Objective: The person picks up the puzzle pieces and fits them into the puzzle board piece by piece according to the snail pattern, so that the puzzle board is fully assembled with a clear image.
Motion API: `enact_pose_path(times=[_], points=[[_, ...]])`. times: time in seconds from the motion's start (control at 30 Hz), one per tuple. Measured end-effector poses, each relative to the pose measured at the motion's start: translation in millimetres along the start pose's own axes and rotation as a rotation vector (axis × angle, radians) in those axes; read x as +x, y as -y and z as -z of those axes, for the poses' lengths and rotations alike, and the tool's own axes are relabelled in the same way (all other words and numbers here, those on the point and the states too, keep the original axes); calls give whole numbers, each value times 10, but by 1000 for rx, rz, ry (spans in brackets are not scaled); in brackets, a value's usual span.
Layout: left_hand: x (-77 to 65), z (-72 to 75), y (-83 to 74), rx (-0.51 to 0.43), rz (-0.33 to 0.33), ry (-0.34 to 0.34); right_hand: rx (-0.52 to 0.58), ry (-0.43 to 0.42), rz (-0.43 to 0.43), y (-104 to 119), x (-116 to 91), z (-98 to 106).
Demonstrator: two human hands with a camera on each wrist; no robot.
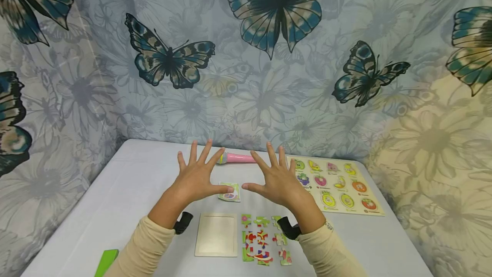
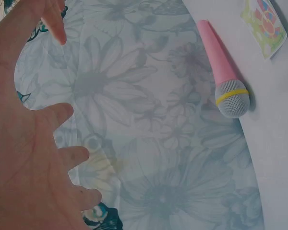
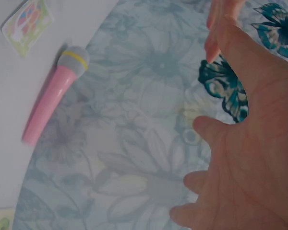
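Both hands are raised over the table with fingers spread wide, palms turned away from the head camera. The left hand [image 1: 195, 179] holds nothing; its thumb overlaps a small picture card [image 1: 229, 197] in the head view. Opposite it, the right hand [image 1: 279, 183] is empty too, its thumb pointing at the left thumb with a gap between. Below the hands lie a blank wooden frame tray [image 1: 216, 235] and several loose jigsaw pieces [image 1: 262, 237] in rows, green with red parts. Behind the hands is a pink toy microphone [image 1: 239, 158] with a grey head and yellow band.
A fruit picture board [image 1: 347, 187] lies at the table's right, partly behind the right hand. At the near left is a green object [image 1: 106, 261], cut off by the frame and sleeve. The white table [image 1: 127, 183] backs onto a butterfly-print curtain [image 1: 265, 97].
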State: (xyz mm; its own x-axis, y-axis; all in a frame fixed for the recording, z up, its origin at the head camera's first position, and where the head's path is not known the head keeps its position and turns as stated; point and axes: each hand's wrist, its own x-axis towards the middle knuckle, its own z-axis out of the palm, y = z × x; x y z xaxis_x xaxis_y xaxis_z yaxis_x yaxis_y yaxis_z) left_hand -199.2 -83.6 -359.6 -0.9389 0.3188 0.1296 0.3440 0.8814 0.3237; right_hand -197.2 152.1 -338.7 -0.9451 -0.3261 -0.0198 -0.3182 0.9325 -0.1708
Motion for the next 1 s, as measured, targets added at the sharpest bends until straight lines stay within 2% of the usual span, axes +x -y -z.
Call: enact_pose_path(times=[0.3, 0.53, 0.6, 0.73, 0.83, 1.0], points=[[-76, -196, 80, -14, 32, 40, 5, 51, -8, 9, -13, -179], [-158, -310, 84, -26, 29, 73, 26, 79, 8, 33, -79, -303], [-178, -329, 101, -37, 23, 82, 43, 77, 31, 27, -76, -346], [-222, -387, 233, -43, 28, 80, 70, -14, 153, -16, 30, -495], [-287, -513, 384, -57, 56, 110, 35, -66, 222, -64, 120, -686], [-429, -833, 553, -114, 94, 217, -17, -15, 193, -140, 110, -1016]])
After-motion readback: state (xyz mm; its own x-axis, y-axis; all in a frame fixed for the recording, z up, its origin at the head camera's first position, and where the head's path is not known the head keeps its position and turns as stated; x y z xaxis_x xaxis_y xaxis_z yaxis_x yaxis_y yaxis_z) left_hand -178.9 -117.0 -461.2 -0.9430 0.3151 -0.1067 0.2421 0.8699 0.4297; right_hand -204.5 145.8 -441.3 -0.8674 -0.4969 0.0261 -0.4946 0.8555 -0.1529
